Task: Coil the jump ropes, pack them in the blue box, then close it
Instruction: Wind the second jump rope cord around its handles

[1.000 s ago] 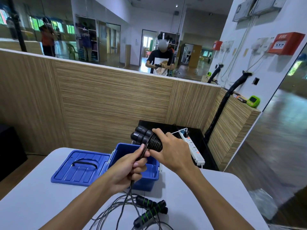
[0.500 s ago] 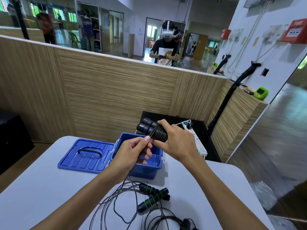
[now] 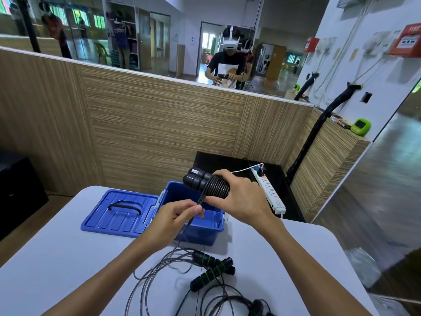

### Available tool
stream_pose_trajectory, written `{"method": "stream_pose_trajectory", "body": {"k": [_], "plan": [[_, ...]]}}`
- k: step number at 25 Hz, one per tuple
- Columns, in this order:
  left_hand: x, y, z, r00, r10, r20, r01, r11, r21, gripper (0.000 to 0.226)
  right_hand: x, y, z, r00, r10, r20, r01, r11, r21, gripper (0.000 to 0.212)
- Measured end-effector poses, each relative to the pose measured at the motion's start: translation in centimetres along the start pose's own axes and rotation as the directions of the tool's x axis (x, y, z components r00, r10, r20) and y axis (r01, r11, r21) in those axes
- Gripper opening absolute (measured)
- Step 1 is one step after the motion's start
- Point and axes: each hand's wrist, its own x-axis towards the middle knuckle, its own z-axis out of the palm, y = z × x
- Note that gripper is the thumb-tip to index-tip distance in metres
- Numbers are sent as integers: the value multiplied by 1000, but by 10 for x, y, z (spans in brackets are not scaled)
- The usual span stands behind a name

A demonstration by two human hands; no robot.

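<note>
1. Right hand (image 3: 241, 197) curls over a pair of black jump-rope handles (image 3: 198, 179) held side by side above the blue box (image 3: 198, 226). The thumb lies under the bundle and the fingers over its top, so the handles' far ends are hidden inside the palm.
2. Black cord (image 3: 216, 187) is wound in tight turns around the handles. How many turns lie beneath the fingers cannot be made out.
3. Left hand (image 3: 175, 220) pinches the loose run of that cord between thumb and forefinger, just below the bundle and over the box's open mouth. The other fingers are bent in beneath, partly out of sight.
4. From the pinch the cord drops in front of the box and joins a loose tangle of cord (image 3: 159, 272) on the white table (image 3: 57, 258). Which strand belongs to which rope cannot be told.
5. A second rope's green-ringed black handles (image 3: 211, 270) lie crossed on the table, near the box and between the forearms.
6. Another dark handle (image 3: 257, 306) sits at the bottom edge, cut off by the frame.
7. The blue lid (image 3: 123, 210) lies flat beside the box, on its left and touching it, with its black carry handle facing up.
8. Both forearms reach in from the bottom edge, bare.
</note>
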Motion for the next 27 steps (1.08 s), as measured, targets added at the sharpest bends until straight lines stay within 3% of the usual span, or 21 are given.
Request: {"method": "stream_pose_trajectory", "body": {"k": [3, 7, 10, 12, 16, 18, 19, 20, 22, 24, 27], "plan": [[2, -7, 1, 999, 28, -18, -28, 999, 23, 31, -1, -2, -5, 999, -3, 40, -1, 995, 101, 67], [9, -14, -1, 999, 49, 4, -49, 999, 16, 13, -7, 0, -11, 989, -26, 147, 0, 985, 175, 65], [14, -15, 0, 993, 104, 53, -107, 993, 42, 29, -12, 2, -12, 978, -73, 195, 15, 958, 286, 60], [20, -17, 0, 988, 137, 71, -138, 990, 19, 24, -16, 4, -14, 972, -101, 214, 9, 920, 392, 56], [28, -29, -3, 998, 45, 45, -44, 999, -20, 34, -24, 9, -18, 946, -153, 286, 2, 884, 468, 48], [31, -31, -6, 997, 36, 65, -42, 996, 83, 13, -29, 8, -19, 928, -180, 327, -7, 867, 499, 46], [34, -30, -8, 990, 106, 94, -122, 976, 182, 13, -31, 8, -19, 915, -194, 354, -12, 863, 504, 45], [40, -28, -11, 964, 215, 155, -253, 918, 306, 18, -33, 9, -20, 902, -204, 381, -11, 870, 493, 45], [53, -12, -18, 860, 405, 311, -511, 668, 542, 15, -34, 10, -23, 885, -209, 416, 3, 896, 445, 47], [64, 8, -27, 764, 470, 443, -634, 417, 651, 2, -36, 10, -26, 883, -208, 421, 15, 909, 416, 50], [73, 31, -31, 631, 480, 609, -727, 92, 680, 19, -36, 7, -32, 877, -191, 441, 82, 963, 256, 52]]}}
